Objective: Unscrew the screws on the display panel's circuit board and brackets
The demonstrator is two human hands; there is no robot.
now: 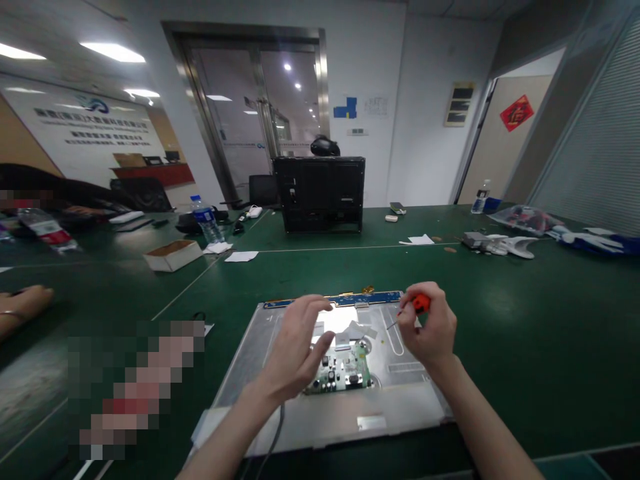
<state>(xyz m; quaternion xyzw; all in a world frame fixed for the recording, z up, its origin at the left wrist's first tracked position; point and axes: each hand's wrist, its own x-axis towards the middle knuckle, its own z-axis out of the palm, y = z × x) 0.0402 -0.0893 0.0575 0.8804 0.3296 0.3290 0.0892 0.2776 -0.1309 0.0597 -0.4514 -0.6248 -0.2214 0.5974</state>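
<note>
A silver metal display panel (400,393) lies face down on the green table in front of me, with a green circuit board (345,373) near its middle and a blue strip (345,300) along its far edge. My left hand (297,347) hovers over the circuit board, fingers curved and apart, holding nothing. My right hand (430,327) is closed round a small orange-handled screwdriver (417,305), whose tip points down-left at the panel. A dark cable (275,433) runs off the panel's near edge.
A black monitor (320,193) stands upright at the table's middle. A water bottle (206,220) and a cardboard box (173,255) sit at the left, tools and bags (520,230) at the right. Another person's hand (23,307) rests at the far left.
</note>
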